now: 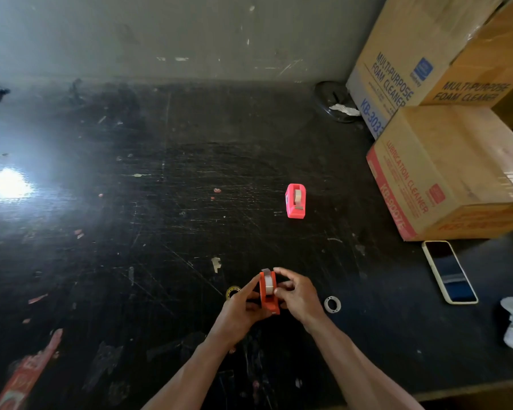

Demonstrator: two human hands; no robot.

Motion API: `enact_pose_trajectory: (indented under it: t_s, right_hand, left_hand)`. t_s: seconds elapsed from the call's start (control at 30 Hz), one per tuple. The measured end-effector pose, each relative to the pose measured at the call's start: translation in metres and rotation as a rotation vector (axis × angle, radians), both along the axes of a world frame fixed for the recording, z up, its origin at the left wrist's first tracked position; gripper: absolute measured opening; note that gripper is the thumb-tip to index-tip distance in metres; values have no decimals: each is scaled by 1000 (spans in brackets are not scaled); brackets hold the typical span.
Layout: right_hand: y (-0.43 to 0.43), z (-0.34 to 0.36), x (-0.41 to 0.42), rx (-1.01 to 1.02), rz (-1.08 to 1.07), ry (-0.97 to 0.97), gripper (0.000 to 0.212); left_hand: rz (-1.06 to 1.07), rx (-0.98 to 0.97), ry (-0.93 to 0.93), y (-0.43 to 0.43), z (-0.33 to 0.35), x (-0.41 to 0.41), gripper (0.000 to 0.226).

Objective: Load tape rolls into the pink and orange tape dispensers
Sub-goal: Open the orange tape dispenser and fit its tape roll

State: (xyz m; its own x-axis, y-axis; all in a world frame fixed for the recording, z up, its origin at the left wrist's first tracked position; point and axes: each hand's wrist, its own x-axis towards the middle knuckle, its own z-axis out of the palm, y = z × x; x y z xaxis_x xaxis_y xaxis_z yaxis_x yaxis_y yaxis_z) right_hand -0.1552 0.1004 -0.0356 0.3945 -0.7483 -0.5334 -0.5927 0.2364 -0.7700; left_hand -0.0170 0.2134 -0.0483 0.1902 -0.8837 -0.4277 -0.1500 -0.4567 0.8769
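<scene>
Low in the frame's middle, the left hand (241, 306) and right hand (296, 294) both close around the orange dispenser (269, 292), its long axis pointing away from the person, roll seated. The pink dispenser (295, 200) stands well beyond, slightly right, already loaded.

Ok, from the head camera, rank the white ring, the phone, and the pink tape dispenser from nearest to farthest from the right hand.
1. White ring: on the table just right of the right hand.
2. Pink tape dispenser: beyond the hands, standing alone.
3. Phone: far right, below the cardboard boxes.
</scene>
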Motion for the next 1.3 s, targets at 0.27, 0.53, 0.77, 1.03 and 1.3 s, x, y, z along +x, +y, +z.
enact_pose_trajectory:
  t_s: [0.27,0.53,0.77,1.03,1.3]
  right_hand:
    - [-15,9,6,-14,33,34,29]
    - [-38,16,18,84,134,32,17]
    - [-47,16,18,209,156,19,18]
    - [-46,8,19,265,100,-43,19]
    - [-48,10,17,364,71,-100,23]
  left_hand:
    - [-2,-37,-80,-3,-2,0,87]
    - [-21,18,-87,-6,-4,2,89]
    - [-18,-10,-84,-5,-9,4,88]
    - [10,37,-31,-6,-13,5,89]
    - [14,53,0,-8,-13,7,90]
